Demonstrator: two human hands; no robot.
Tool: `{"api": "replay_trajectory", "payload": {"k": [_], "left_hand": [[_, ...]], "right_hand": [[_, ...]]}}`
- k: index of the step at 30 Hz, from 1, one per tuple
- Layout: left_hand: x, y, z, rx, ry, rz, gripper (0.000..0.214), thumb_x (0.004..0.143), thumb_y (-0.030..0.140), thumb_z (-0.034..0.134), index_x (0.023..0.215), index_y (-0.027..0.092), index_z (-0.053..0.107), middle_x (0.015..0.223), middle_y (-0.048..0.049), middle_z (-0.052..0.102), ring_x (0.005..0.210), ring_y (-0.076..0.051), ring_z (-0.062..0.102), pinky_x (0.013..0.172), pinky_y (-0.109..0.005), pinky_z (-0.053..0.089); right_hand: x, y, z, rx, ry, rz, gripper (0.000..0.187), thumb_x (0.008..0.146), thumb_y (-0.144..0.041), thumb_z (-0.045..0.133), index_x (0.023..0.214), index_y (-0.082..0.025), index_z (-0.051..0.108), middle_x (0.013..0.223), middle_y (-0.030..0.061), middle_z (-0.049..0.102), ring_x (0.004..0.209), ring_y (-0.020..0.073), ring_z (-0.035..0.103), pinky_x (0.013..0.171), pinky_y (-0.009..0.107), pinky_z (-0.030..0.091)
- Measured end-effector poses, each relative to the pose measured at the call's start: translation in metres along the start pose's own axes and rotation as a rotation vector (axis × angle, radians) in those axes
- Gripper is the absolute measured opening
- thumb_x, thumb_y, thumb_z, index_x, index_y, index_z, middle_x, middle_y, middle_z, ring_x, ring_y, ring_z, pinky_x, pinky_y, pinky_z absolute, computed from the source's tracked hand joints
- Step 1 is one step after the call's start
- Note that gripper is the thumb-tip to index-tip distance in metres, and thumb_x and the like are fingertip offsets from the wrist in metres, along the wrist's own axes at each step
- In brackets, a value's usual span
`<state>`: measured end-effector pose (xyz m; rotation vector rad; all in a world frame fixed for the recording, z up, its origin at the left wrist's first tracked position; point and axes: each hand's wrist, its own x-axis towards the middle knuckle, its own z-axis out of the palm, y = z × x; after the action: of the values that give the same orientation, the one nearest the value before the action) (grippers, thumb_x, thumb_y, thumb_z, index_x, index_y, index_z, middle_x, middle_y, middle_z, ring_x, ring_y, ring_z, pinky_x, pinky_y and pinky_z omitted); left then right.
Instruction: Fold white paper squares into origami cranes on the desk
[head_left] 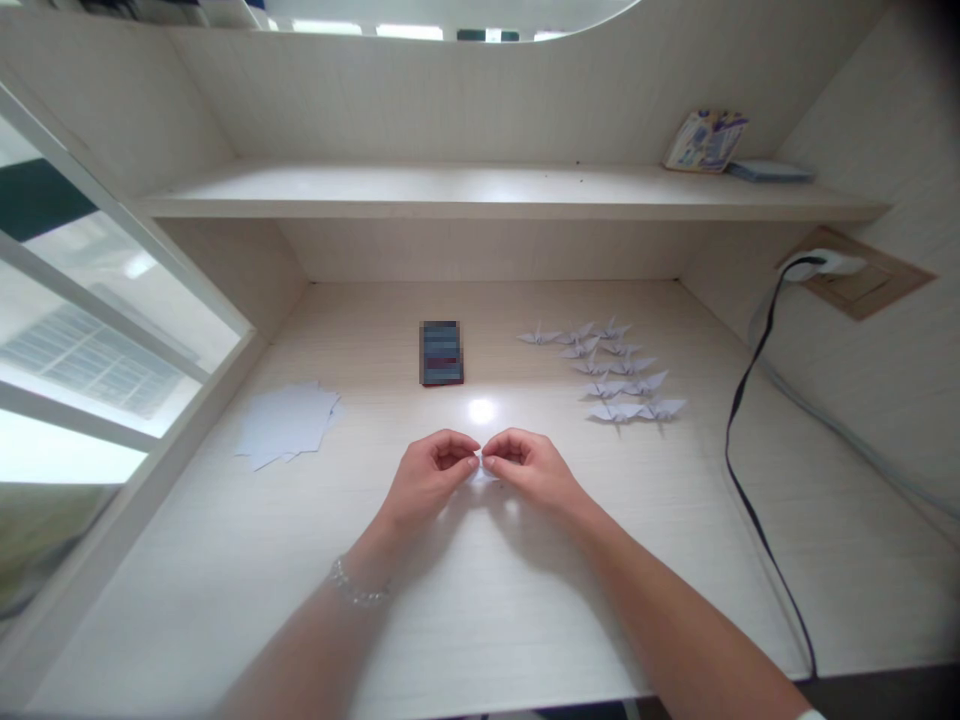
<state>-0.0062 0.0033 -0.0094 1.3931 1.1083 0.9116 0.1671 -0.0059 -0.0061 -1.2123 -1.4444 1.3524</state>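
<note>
At the middle of the desk, my left hand (439,468) and my right hand (526,464) meet over a small folded white paper (482,474). Thumb and fingertips of each hand are pinched on it, from the left and from the right. Most of the paper is hidden behind my fingers, so its exact folded shape is unclear. Beyond my right hand, several white paper cranes (616,388) stand in uneven rows on the desk. Off to the left of my left hand lies a loose pile of white paper sheets (289,425).
A dark, blurred-out phone-like rectangle (442,353) lies beyond my hands. A black cable (739,400) runs from a wall socket (862,272) down the desk's right side. Above, a shelf (450,190) carries a colourful packet (706,141). A window frame (202,375) borders the left.
</note>
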Motion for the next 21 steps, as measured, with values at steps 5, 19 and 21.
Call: {"api": "replay_trajectory", "payload": {"k": [5,19,21], "left_hand": [[-0.0013,0.0007,0.0009,0.027,0.014,0.032,0.014,0.074,0.025,0.065,0.083,0.015,0.064,0.080,-0.0056,0.067,0.073,-0.015,0.061,0.069,-0.027,0.049],[-0.0012,0.0019,-0.0019,-0.044,-0.015,-0.001,0.020,0.068,0.021,0.068,0.087,0.015,0.064,0.087,-0.0079,0.068,0.080,-0.018,0.063,0.075,-0.031,0.050],[-0.0013,0.0022,-0.0018,-0.046,-0.013,-0.010,0.021,0.068,0.021,0.069,0.087,0.015,0.064,0.086,-0.0078,0.068,0.079,-0.018,0.063,0.075,-0.030,0.050]], "right_hand": [[0.0009,0.0014,0.0014,-0.008,0.017,0.006,0.012,0.074,-0.022,0.061,0.083,-0.015,0.065,0.079,0.0042,0.065,0.074,0.0161,0.060,0.067,0.028,0.046],[0.0014,-0.0001,-0.0010,0.026,0.013,0.010,0.010,0.073,-0.023,0.062,0.079,-0.016,0.063,0.075,0.0027,0.063,0.069,0.0144,0.057,0.063,0.027,0.045],[0.0006,-0.0006,-0.0006,0.004,0.020,-0.005,0.009,0.073,-0.023,0.062,0.079,-0.016,0.063,0.075,0.0025,0.064,0.069,0.0146,0.058,0.063,0.027,0.044]]}}
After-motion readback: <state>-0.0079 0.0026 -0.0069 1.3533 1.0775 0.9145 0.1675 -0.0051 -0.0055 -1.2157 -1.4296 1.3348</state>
